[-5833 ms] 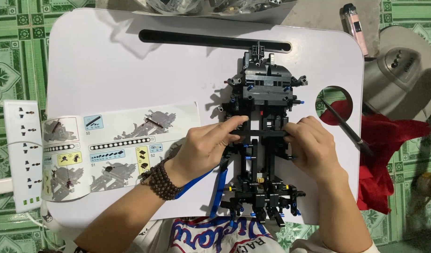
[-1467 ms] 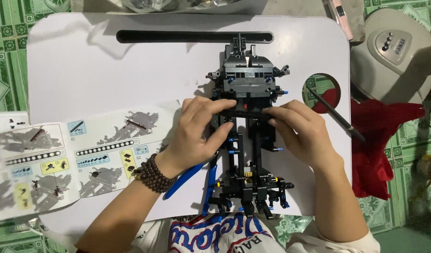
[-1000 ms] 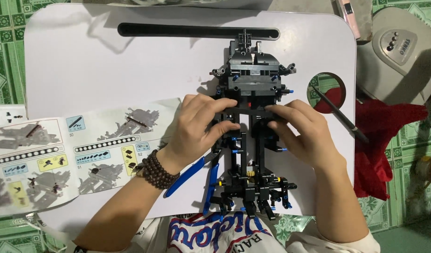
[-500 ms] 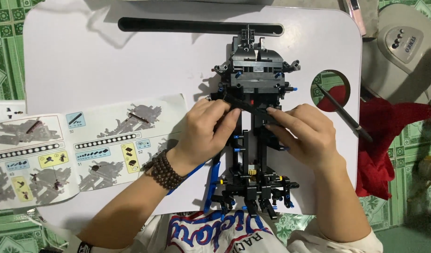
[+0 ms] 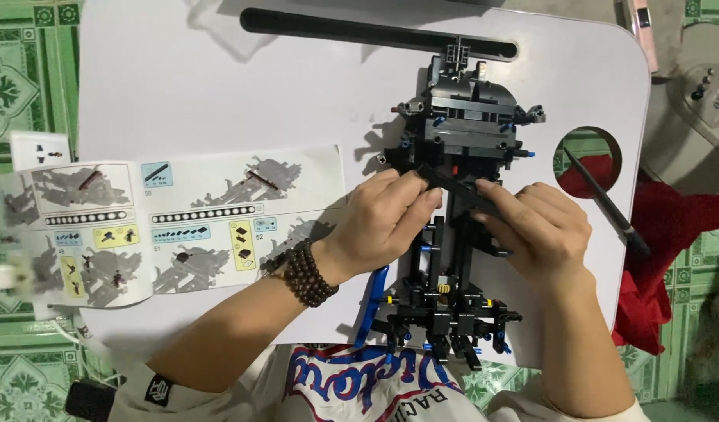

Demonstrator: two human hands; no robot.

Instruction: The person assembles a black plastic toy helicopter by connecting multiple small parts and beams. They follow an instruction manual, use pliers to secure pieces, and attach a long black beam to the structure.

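A long black and grey brick-built vehicle frame [image 5: 462,141] lies lengthwise on the white lap table [image 5: 242,94], with blue pins along its sides. My left hand [image 5: 387,223], with a dark bead bracelet at the wrist, grips the frame's middle from the left, fingertips on a long black beam [image 5: 453,181] lying slantwise across it. From the right, my right hand [image 5: 535,230] presses its fingertips on the same beam. The middle of the frame is hidden under both hands. A blue beam [image 5: 371,301] sticks out below my left wrist.
An open instruction booklet [image 5: 172,223] lies at the table's left. The table has a long black slot [image 5: 359,30] at its far edge and a round hole [image 5: 590,160] at the right, crossed by a dark pen [image 5: 609,211]. Red cloth [image 5: 676,258] and a grey appliance [image 5: 707,90] sit on the right floor.
The view has drifted slightly. Both hands stayed on the frame's middle, and their fingers have shifted onto the slanted black beam.
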